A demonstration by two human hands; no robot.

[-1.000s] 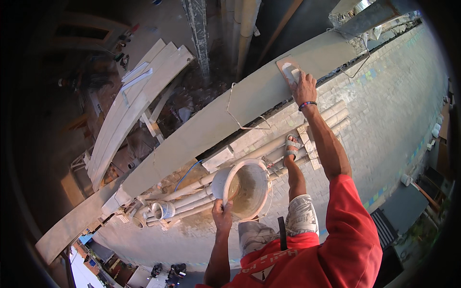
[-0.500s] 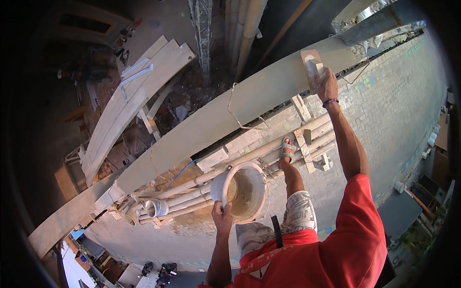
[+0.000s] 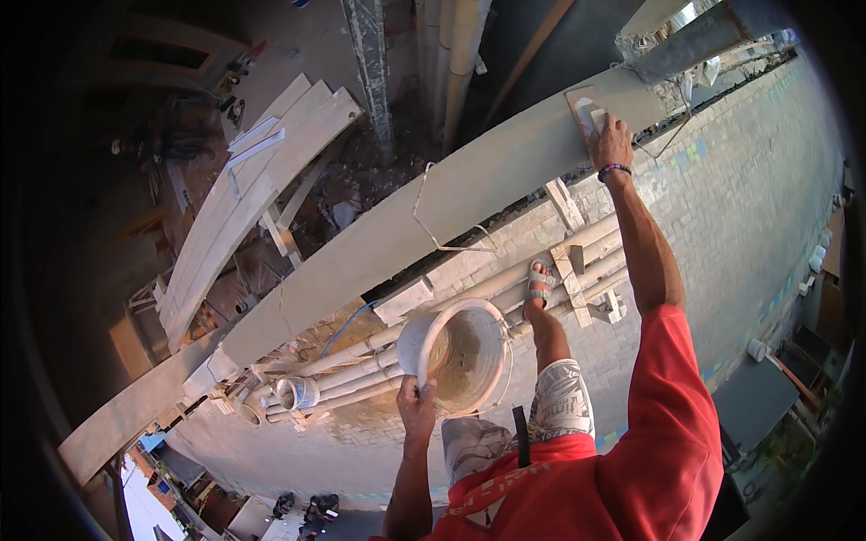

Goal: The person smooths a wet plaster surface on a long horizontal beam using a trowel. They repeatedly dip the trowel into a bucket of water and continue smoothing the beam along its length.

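My right hand (image 3: pixel 610 141) grips a flat plastering float (image 3: pixel 579 106) against the smooth grey plastered band (image 3: pixel 361 243), near its upper right end, with my arm stretched out. My left hand (image 3: pixel 417 406) holds the rim of a pale bucket (image 3: pixel 487 352) with wet grey mix on its bottom. The bucket is over bamboo-like poles beside my sandalled foot (image 3: pixel 539 284). A bent wire (image 3: pixel 424 225) crosses the band between my two hands.
Pale boards (image 3: pixel 253 207) lie over a dark cluttered drop. A small bucket (image 3: pixel 298 392) sits among the poles (image 3: pixel 604 234) with wooden cross pieces. A tiled wall (image 3: pixel 722 198) curves at right, upright posts (image 3: pixel 370 72) stand above, and dark parked objects (image 3: pixel 316 514) are far below.
My right hand and the float have moved right and up along the band since a second ago, shifting slightly in the last half second. My left hand and the bucket are nearly unchanged.
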